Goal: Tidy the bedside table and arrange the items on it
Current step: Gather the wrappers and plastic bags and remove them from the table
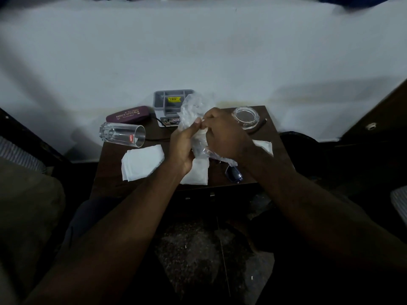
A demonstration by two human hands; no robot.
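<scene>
Clear plastic bag [193,111] is pinched between both hands above the middle of the bedside table [110,159]; the left hand [184,146] closes on its near side, the right hand [222,133] grips its right edge, and the bag's long axis runs upright. Left of the bag, a drinking glass [122,134] lies on its side, mouth pointing right. Behind the glass rests a maroon spectacle case [128,114], long axis left to right. Behind the bag stands a grey organiser [169,100]. Right of it sits a glass dish [245,117]. White tissues [141,165] lie flat nearer the front edge.
</scene>
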